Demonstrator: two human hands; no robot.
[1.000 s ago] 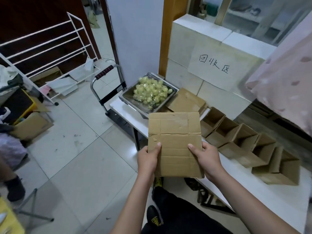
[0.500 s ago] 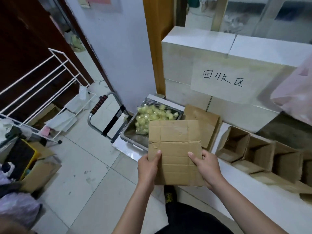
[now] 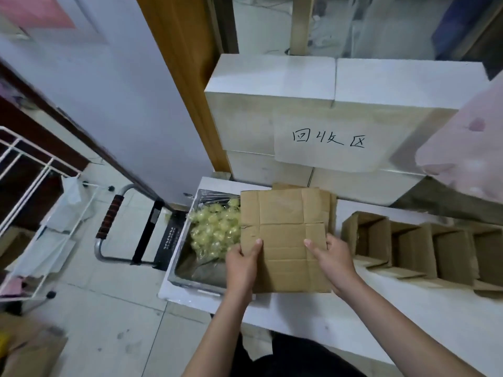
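Cardboard sheet [image 3: 283,235], white table [image 3: 299,317], tiled floor [image 3: 109,322]

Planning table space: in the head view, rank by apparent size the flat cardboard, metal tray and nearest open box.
1. flat cardboard, closest to camera.
2. metal tray, partly hidden behind it, so unsure.
3. nearest open box.

The person's forearms were bare down to the left hand [image 3: 242,263] and right hand [image 3: 334,261], thumbnails trimmed short; black trousers [image 3: 294,357] covered the legs below
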